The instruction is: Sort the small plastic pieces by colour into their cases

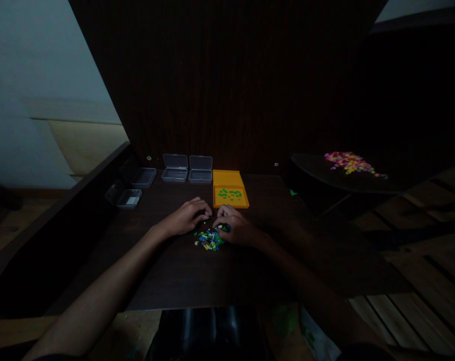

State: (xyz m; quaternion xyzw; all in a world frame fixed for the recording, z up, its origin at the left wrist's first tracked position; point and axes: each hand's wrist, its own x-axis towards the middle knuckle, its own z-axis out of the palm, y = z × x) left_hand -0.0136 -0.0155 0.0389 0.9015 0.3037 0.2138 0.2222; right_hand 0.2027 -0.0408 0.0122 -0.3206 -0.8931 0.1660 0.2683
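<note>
A small heap of tiny coloured pieces (pixel 209 239), blue, green, yellow and white, lies on the dark wooden table (pixel 182 271). My left hand (pixel 187 216) rests just above the heap's left side with its fingers curled in. My right hand (pixel 235 225) sits at the heap's right edge, fingers bent down onto the pieces. What either hand pinches is too small and dim to make out. Behind the hands an open orange box (pixel 230 189) holds several green pieces.
Two open clear plastic boxes (pixel 187 169) stand at the back, with two more clear boxes (pixel 135 188) along the left edge. A dark side surface to the right carries a pile of pink and yellow pieces (pixel 348 162). A dark wooden panel rises behind the table.
</note>
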